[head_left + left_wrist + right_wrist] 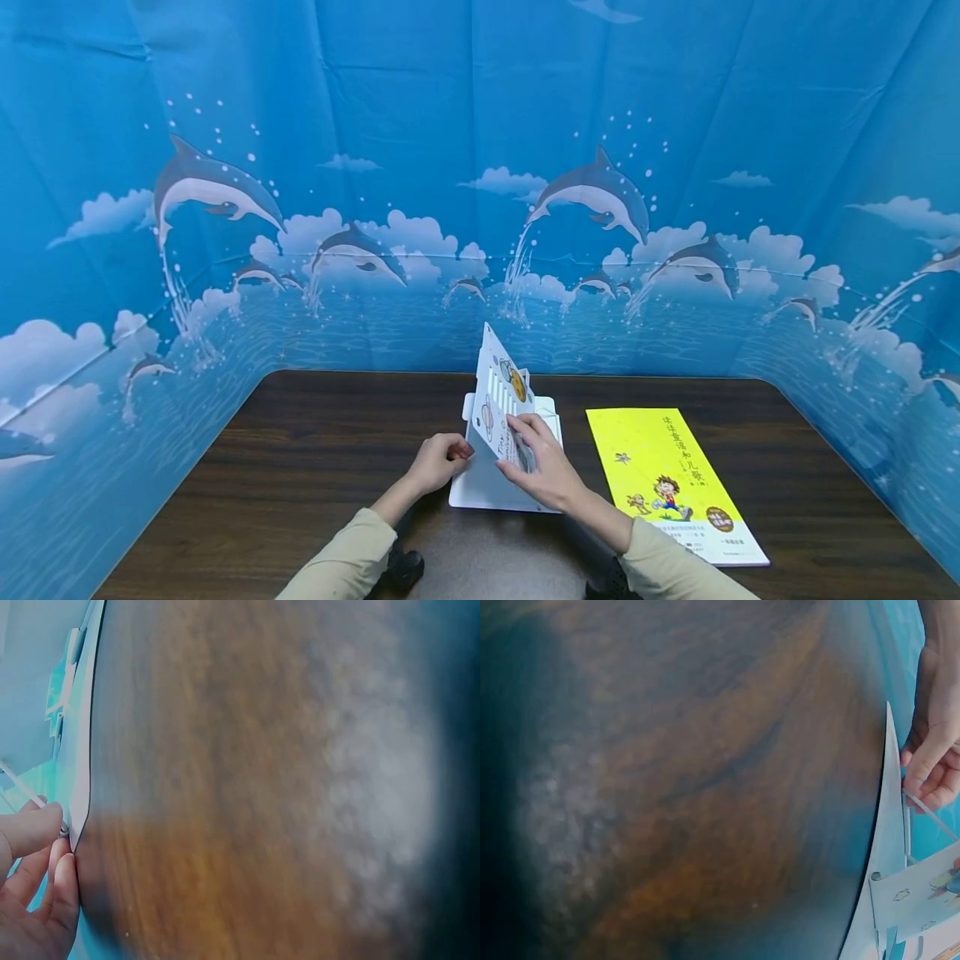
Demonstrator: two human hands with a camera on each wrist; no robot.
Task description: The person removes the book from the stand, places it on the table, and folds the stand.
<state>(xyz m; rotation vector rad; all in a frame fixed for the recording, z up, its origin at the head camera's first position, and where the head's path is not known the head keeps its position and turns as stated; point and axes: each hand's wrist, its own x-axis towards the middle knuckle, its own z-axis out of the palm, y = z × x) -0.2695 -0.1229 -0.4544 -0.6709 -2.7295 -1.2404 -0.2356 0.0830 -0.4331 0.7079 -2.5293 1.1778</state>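
Observation:
A white book stand [504,492] with cartoon planets on its panel is on the dark table, its panel tilted up from a flat base. My left hand [442,461] is at the panel's left lower edge with curled fingers. In the left wrist view, the left hand [37,862] pinches the end of a thin white rod [22,784] beside the base's edge. My right hand [543,467] lies against the printed face of the panel, thumb near its lower edge and fingers extended higher up. In the right wrist view, a hand [934,757] pinches the thin rod near the planet panel [922,889].
To the right of the stand lies a yellow and white book [667,483] with a cartoon child on its cover. A blue dolphin-print curtain [480,208] surrounds the back and sides of the wooden table [315,433].

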